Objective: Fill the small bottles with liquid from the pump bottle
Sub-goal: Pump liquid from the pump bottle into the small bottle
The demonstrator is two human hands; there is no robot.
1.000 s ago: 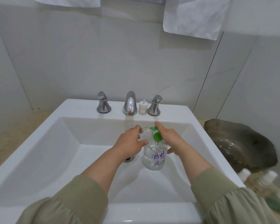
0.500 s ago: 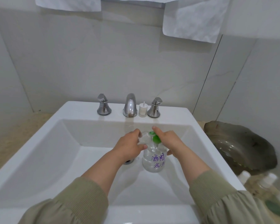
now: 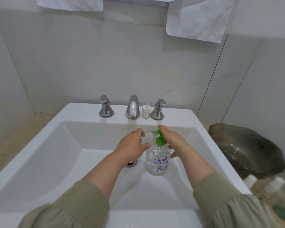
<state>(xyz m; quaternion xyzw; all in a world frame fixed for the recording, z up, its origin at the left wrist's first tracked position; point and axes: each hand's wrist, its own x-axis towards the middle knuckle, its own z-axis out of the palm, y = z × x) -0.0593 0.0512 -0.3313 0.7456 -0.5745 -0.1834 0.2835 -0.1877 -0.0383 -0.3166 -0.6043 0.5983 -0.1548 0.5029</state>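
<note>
Holding 1 small clear bottle (image 3: 147, 137) at the green nozzle: left hand (image 3: 132, 145), fingers curled round it. Right hand (image 3: 173, 142) wraps 1 pump bottle (image 3: 156, 164), forefinger across the pump head. Pump bottle stands in sink (image 3: 82, 116), just right of drain (image 3: 131, 164). Far rim: 1 spout (image 3: 132, 106), left handle (image 3: 106, 106), right handle (image 3: 158, 110), 1 white cap (image 3: 146, 111).

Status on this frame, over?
Left hand grips small bottle at green pump head. Right hand grips pump bottle, finger on top. Over sink, nothing blocking.
</note>
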